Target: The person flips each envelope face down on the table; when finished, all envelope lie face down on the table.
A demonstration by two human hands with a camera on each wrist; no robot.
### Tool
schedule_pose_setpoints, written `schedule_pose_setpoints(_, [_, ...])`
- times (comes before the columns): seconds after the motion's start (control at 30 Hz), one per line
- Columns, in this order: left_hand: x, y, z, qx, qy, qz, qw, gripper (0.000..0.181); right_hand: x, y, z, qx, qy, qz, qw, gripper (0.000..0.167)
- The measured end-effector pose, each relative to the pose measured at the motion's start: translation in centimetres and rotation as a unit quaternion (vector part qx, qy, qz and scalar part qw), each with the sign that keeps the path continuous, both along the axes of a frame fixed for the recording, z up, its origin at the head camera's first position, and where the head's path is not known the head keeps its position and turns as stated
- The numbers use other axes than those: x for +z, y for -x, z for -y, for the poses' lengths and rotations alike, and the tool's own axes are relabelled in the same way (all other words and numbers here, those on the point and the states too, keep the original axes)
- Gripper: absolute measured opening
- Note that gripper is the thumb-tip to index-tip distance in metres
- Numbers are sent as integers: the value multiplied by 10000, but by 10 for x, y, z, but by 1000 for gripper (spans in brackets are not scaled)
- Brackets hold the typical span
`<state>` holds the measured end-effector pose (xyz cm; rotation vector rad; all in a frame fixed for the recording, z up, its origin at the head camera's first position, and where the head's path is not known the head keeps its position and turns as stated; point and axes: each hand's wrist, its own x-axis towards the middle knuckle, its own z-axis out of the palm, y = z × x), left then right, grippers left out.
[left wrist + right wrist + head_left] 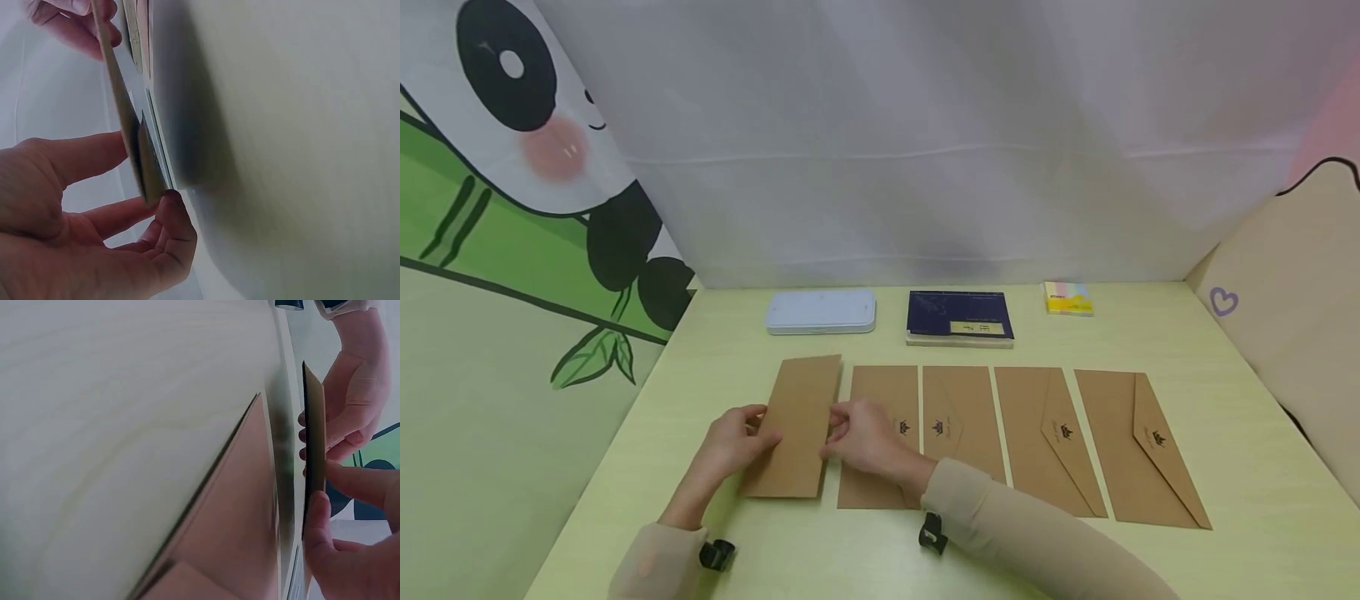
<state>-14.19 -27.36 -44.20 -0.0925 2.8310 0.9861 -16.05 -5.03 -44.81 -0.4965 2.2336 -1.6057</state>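
A plain brown kraft envelope [800, 425] is held just above the table at the left end of a row, its blank side up. My left hand [733, 442] pinches its left edge, thumb on top and fingers beneath. At the opposite edge my right hand [867, 437] pinches it between thumb and fingers. Both wrist views show the envelope [119, 94] edge-on, apart from the tabletop, with a shadow below. My right hand and wrist partly cover the neighbouring envelope [880, 387], which lies flap side up.
More brown envelopes [1026, 433] with pointed flaps and small black crown prints lie in a row rightward. Behind them are a pale blue-white case [822, 312], a dark blue book [951, 310] and a small yellow-pink pad [1067, 298]. A white curtain [925, 167] hangs at the back.
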Motion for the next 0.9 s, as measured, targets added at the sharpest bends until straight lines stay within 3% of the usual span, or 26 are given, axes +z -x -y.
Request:
schedule_pose_setpoints(0.2, [1, -3, 2, -32, 123, -24, 9999, 53, -3, -1, 4, 62, -684, 13, 9976, 71])
schedule_pose_setpoints(0.4, [-2, -1, 2, -18, 230, 11, 9997, 55, -2, -4, 5, 263, -1182, -211, 9924, 38])
schedule_pose_setpoints(0.9, [-3, 1, -8, 148, 650, 162, 9976, 62, 5, -8, 7, 335, -1422, -91, 9892, 37])
